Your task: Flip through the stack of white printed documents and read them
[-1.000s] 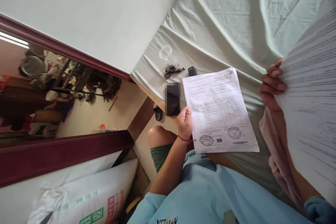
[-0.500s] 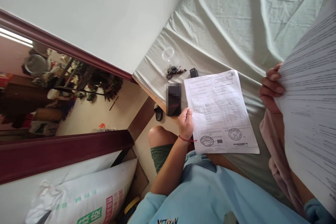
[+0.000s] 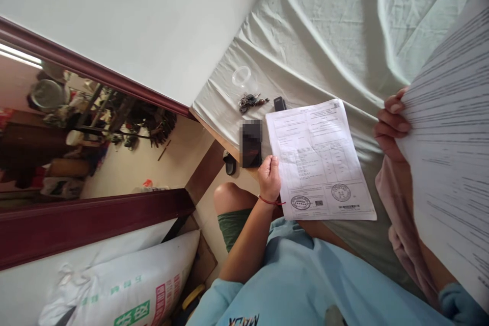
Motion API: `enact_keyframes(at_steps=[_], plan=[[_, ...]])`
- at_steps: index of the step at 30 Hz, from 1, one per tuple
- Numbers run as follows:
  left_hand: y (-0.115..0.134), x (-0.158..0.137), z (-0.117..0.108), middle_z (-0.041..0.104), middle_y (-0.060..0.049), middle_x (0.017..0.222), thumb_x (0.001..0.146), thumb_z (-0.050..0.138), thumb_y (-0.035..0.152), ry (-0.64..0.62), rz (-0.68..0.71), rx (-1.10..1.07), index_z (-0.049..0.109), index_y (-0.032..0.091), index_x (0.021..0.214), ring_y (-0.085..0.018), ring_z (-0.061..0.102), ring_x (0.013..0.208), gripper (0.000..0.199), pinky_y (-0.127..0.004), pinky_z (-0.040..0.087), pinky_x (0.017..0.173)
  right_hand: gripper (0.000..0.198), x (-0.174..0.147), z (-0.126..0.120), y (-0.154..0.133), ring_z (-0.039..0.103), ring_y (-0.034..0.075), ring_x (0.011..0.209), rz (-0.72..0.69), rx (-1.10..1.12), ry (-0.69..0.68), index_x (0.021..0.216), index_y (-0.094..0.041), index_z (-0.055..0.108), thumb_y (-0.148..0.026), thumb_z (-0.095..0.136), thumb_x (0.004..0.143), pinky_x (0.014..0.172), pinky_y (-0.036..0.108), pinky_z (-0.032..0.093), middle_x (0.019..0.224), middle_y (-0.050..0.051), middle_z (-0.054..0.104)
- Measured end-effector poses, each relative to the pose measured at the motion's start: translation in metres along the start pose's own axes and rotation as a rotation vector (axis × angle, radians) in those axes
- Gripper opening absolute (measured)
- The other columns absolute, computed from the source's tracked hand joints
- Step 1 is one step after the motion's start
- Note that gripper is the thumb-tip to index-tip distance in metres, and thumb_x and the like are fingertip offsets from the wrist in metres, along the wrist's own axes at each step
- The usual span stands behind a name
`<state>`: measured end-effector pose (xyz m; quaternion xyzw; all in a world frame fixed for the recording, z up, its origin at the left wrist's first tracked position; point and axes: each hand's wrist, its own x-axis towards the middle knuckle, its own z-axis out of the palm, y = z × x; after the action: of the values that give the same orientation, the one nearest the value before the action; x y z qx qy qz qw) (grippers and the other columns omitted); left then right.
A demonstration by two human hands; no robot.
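My left hand (image 3: pixel 269 178), with a red cord at its wrist, pinches the left edge of a printed form (image 3: pixel 317 155) bearing two round stamps. The form is tilted over my lap and the bed's edge. At the right, my right hand (image 3: pixel 392 125) grips the edge of a large printed sheet (image 3: pixel 451 163) that fills that side of the view. Part of its fingers is hidden behind the sheet. A dark phone (image 3: pixel 251 150) lies just beyond my left hand, at the bed's edge.
On the pale bedsheet (image 3: pixel 328 25) lie keys (image 3: pixel 250 103), a clear plastic cup (image 3: pixel 242 77) and a small black object (image 3: pixel 279 104). A pink cloth (image 3: pixel 395 204) is by my right forearm. A white sack (image 3: pixel 126 280) and a doorway frame (image 3: pixel 95 224) are at the left.
The view has shifted very slightly, so the bed items appear a little further left. Both hands keep the same hold on their papers.
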<state>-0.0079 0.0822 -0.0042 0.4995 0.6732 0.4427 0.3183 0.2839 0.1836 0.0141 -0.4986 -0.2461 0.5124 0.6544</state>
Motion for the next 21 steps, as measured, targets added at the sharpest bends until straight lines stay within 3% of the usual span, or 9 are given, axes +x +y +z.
enact_keyframes(at_steps=[2, 4, 16, 21], plan=[[0.001, 0.000, 0.000, 0.044, 0.003, 0.064, 0.097, 0.051, 0.062, 0.005, 0.008, 0.023, 0.053, 0.020, 0.073, -0.013, 0.040, 0.061, 0.048, -0.027, 0.033, 0.059, 0.032, 0.002, 0.002, -0.002, 0.016, 0.004, 0.042, 0.087, 0.054, -0.033, 0.087, -0.022, 0.066, -0.026, 0.038, 0.102, 0.036, 0.014, 0.007, 0.065, -0.007, 0.041], [0.003, 0.000, 0.001, 0.044, 0.003, 0.062, 0.097, 0.051, 0.063, 0.007, 0.018, 0.051, 0.054, 0.020, 0.073, -0.014, 0.040, 0.060, 0.049, -0.027, 0.033, 0.058, 0.032, 0.002, 0.006, -0.005, 0.008, 0.006, 0.043, 0.132, 0.101, -0.045, 0.081, -0.024, 0.063, -0.025, 0.037, 0.098, 0.037, 0.017, -0.003, 0.063, -0.008, 0.036], [0.004, -0.001, -0.001, 0.049, 0.002, 0.063, 0.099, 0.050, 0.057, 0.009, 0.056, 0.108, 0.055, 0.020, 0.073, -0.014, 0.045, 0.061, 0.045, -0.028, 0.034, 0.060, 0.027, -0.007, 0.017, -0.015, 0.001, 0.007, 0.043, 0.143, 0.162, -0.059, 0.074, -0.026, 0.056, -0.025, 0.035, 0.090, 0.039, 0.019, -0.009, 0.061, -0.008, 0.033], [0.004, -0.001, 0.000, 0.047, 0.002, 0.063, 0.099, 0.051, 0.055, 0.015, 0.065, 0.114, 0.054, 0.020, 0.073, -0.014, 0.043, 0.060, 0.043, -0.028, 0.033, 0.060, 0.034, -0.005, 0.013, -0.011, 0.007, 0.006, 0.042, 0.066, 0.055, -0.046, 0.076, -0.025, 0.060, -0.022, 0.032, 0.095, 0.036, 0.016, -0.003, 0.061, -0.008, 0.035]])
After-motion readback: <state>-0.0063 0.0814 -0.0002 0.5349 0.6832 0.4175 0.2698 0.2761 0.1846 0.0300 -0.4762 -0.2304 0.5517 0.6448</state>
